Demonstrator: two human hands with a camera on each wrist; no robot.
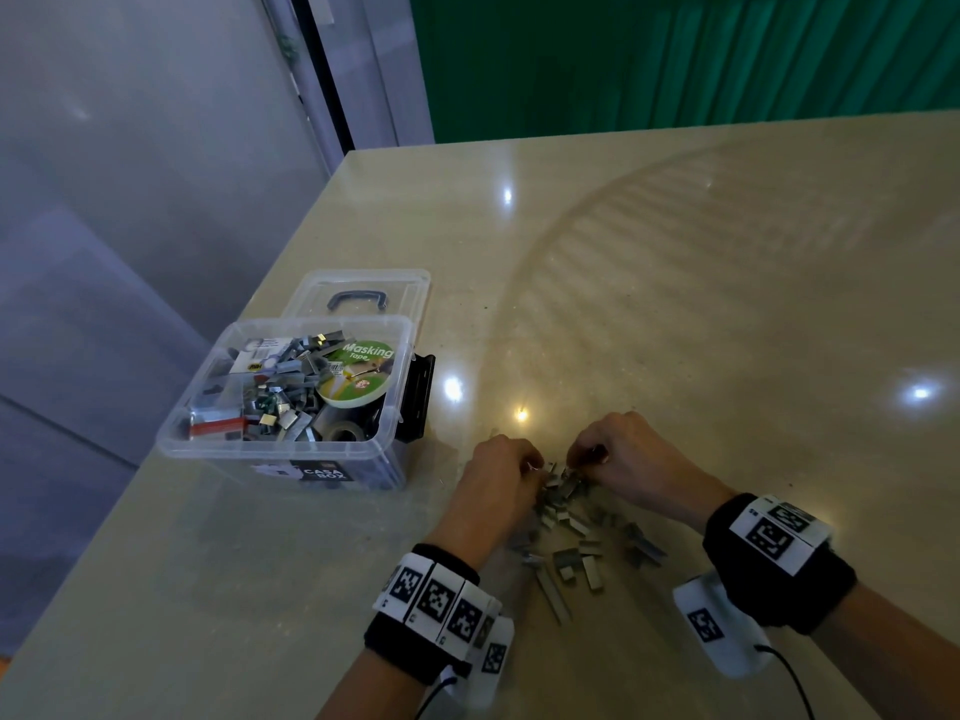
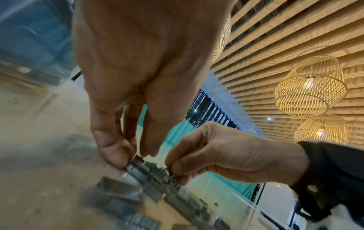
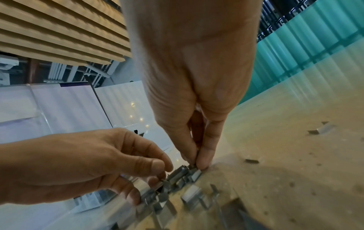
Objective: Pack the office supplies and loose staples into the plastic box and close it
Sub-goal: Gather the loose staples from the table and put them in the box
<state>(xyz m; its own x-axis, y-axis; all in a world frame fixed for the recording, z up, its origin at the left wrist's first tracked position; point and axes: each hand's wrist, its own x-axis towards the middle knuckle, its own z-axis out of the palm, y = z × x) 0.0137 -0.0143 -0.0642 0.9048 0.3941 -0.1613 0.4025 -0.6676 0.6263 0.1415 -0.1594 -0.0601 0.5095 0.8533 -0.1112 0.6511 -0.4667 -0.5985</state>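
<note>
The clear plastic box (image 1: 291,449) sits open near the table's left edge, its lid (image 1: 363,288) with the dark handle lying flat just behind it, and a black latch hanging at its right side. Inside it is heaped with grey staple strips, a green-labelled roll of masking tape (image 1: 356,374) leaning at the right, a grey tape roll (image 1: 343,433) below that, and a red-sided staple packet (image 1: 215,426) at the front left. To the right of the box, well apart from it, the loose staples (image 1: 576,537) lie scattered in short grey blocks and slivers on the table, right in front of the person. Both hands are down on the far end of that pile: the left hand (image 1: 501,470) has thumb and fingers pinched on a strip of staples, and the right hand (image 1: 618,454) likewise nips a small piece between thumb and fingertip. The table (image 1: 675,283) is glossy beige stone, mirroring ceiling lights. Behind it hangs a green curtain (image 1: 675,59); the wrist views catch slatted wood overhead and woven basket lamps (image 2: 310,85).
</note>
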